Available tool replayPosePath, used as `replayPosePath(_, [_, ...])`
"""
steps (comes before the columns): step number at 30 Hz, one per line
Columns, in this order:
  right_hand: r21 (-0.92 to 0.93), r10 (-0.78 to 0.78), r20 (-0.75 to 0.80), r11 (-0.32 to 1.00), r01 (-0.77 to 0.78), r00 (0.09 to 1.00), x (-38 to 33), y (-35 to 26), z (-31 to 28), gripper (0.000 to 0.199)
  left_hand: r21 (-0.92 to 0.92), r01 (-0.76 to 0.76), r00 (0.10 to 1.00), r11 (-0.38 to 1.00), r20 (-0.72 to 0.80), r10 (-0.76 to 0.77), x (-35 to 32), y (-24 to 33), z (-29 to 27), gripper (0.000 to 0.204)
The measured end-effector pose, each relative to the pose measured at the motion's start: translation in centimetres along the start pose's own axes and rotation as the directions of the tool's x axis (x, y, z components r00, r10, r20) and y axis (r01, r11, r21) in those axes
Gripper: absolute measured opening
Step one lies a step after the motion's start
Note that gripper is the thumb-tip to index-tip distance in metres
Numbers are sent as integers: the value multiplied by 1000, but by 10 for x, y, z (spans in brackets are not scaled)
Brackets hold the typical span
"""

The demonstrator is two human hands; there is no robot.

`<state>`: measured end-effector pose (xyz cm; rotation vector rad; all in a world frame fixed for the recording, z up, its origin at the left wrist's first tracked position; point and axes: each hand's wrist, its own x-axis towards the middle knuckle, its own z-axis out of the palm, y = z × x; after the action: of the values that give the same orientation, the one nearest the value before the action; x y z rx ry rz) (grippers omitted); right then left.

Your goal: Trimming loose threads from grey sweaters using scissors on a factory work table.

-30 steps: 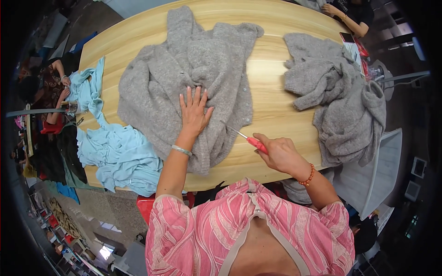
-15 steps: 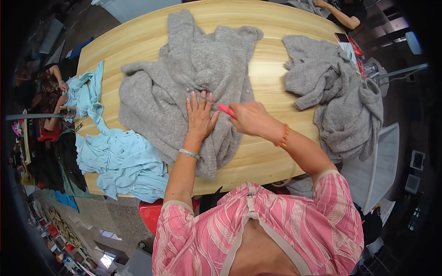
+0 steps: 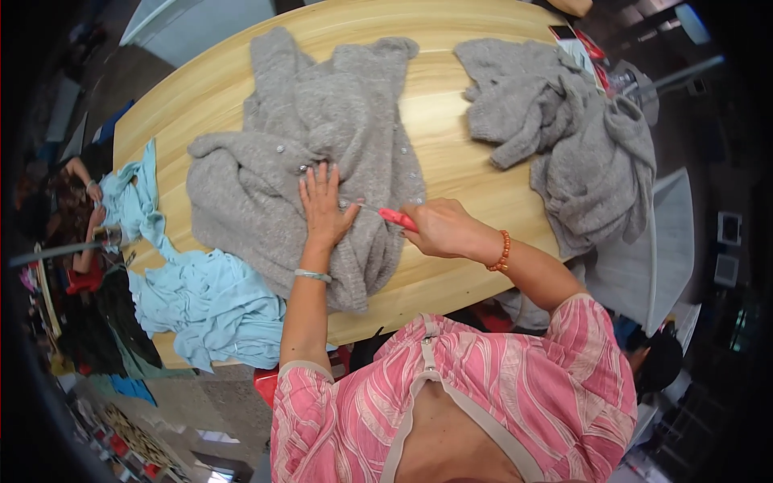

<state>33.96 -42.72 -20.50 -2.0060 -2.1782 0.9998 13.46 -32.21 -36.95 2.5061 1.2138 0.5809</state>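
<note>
A grey knitted cardigan [image 3: 322, 105] with several shiny buttons lies rumpled across the wooden table before me. My left hand [image 3: 324, 211] rests flat on it, fingers spread, the fingertips beside a shiny button [image 3: 303, 168]. In my right hand [image 3: 451, 227] is a red-handled tool [image 3: 398, 218], its thin metal end pointing left toward my left thumb. Another button [image 3: 344, 204] shows by that thumb. Whether the tool's tip touches the knit I cannot tell. More buttons [image 3: 404, 150] line the cardigan's right edge.
More grey knitwear [image 3: 592, 121] is heaped at the table's right. Light blue garments [image 3: 213, 302] lie at the near left, some reaching a person's hands [image 3: 95, 193] at the far left. A phone [image 3: 562, 32] lies at the far right edge of the wooden table [image 3: 443, 282].
The whole view has shifted, so the table's contents sit farther left. My right hand with the tool is lower relative to my left hand. More buttons show on the cardigan.
</note>
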Motion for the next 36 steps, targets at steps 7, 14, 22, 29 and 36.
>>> replayPosePath(7, [160, 95, -231, 985, -58, 968, -55, 58, 38, 23, 22, 62, 997, 998, 43, -63, -8, 5, -47, 71])
replayPosePath(14, [165, 275, -168, 955, -248, 947, -75, 75, 37, 25, -358, 308, 705, 881, -536, -464, -51, -100, -153, 41])
replayPosePath(22, [164, 313, -106, 942, -294, 944, -75, 85, 47, 29, 399, 341, 704, 851, -708, 50, -64, -66, -213, 35])
replayPosePath(29, [160, 293, -99, 948, -276, 951, -71, 75, 48, 26, -24, -180, 976, 983, 117, 181, -35, 101, -66, 41])
replayPosePath(36, [182, 316, -189, 942, -283, 930, -90, 78, 40, 23, -131, 308, 941, 942, 187, -282, 9, 18, -35, 24])
